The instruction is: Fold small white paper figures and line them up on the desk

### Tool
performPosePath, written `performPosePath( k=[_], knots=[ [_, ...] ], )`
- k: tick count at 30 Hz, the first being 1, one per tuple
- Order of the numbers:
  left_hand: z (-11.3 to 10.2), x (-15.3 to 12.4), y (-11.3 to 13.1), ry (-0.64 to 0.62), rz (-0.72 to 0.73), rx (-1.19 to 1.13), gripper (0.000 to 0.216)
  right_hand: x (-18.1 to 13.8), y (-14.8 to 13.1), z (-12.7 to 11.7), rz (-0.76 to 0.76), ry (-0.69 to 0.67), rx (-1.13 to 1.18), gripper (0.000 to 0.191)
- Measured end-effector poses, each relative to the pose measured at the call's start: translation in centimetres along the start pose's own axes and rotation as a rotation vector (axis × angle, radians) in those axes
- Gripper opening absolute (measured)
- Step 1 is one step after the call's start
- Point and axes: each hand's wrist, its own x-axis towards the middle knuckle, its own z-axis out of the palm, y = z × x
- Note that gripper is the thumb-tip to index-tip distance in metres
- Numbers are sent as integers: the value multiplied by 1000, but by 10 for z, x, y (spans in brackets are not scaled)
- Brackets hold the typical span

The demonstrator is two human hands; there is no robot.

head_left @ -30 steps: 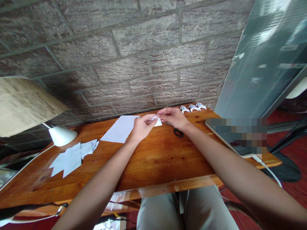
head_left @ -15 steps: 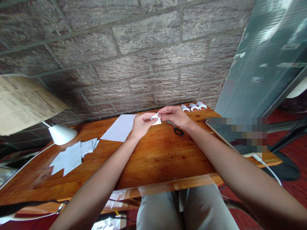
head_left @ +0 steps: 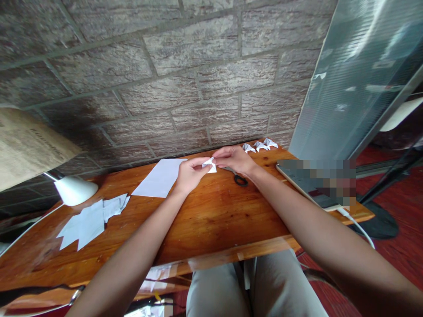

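Note:
Between my hands, above the middle of the desk, is a small piece of folded white paper (head_left: 210,167). My left hand (head_left: 190,174) pinches its left side between thumb and fingers. On its upper right, the fingertips of my right hand (head_left: 236,159) are closed on the same paper. Just below my right hand lies a pair of scissors (head_left: 241,180) with black handles, its blades partly hidden by the hand. A flat white sheet of paper (head_left: 158,178) rests on the desk left of my left hand. Three folded paper pieces (head_left: 260,145) stand in a row at the back right.
Cut white paper pieces (head_left: 90,223) lie overlapping on the left of the wooden desk (head_left: 228,220). Behind them stands a lamp with a white base (head_left: 76,190). A tablet-like device (head_left: 310,185) with a white cable (head_left: 358,226) occupies the right end. A stone-pattern wall (head_left: 172,101) borders the back.
The whole view has shifted slightly, so things appear a little further left. Both hands keep their pinch on the folded paper, with hardly any change in their pose.

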Motion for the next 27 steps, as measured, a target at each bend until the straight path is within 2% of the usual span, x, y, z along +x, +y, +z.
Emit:
performPosePath(
  k=[7,14,20,24,27],
  knots=[
    [1,0,-3,-2,13,24,32,1,2,-1,26,35,10,26],
    [2,3,3,36,-34,-114,34,0,-5,-3,44,7,27,27],
    [2,3,2,22,-77,-192,36,0,-4,-4,52,29,21,38],
    [1,3,2,-21,-98,-222,36,2,-8,-7,-56,79,-170,37],
    [0,3,3,-47,-98,-240,36,1,-12,-9,-109,13,-202,31]
  ],
)
